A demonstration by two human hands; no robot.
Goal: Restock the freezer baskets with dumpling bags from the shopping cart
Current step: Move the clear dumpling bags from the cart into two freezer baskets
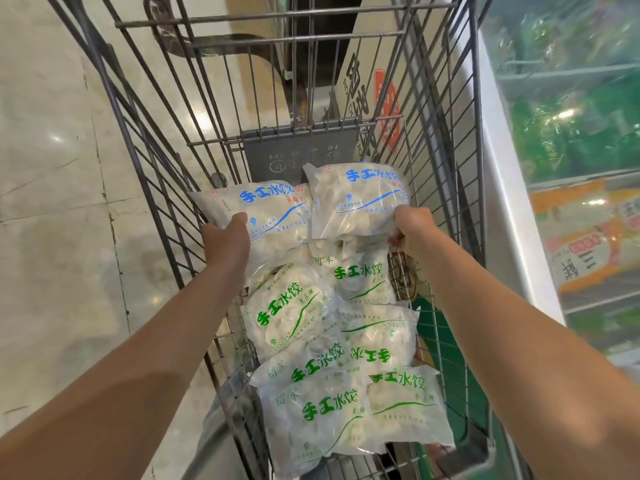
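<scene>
Where the pale, glossy stone-tile floor runs along the left, a grey wire shopping cart stands just beside a white-rimmed chest freezer on the right, whose glass shows blurred green and orange packs. A brown printed carton leans behind the cart's far end. Two blue-lettered dumpling bags are lifted near that far end: the left hand grips the near edge of the left blue bag, fingers curled under it, and the right hand pinches the near right corner of the right blue bag. The two bags touch side by side. Beneath and nearer, about six green-lettered dumpling bags lie heaped in the cart, overlapping toward its near right corner.
</scene>
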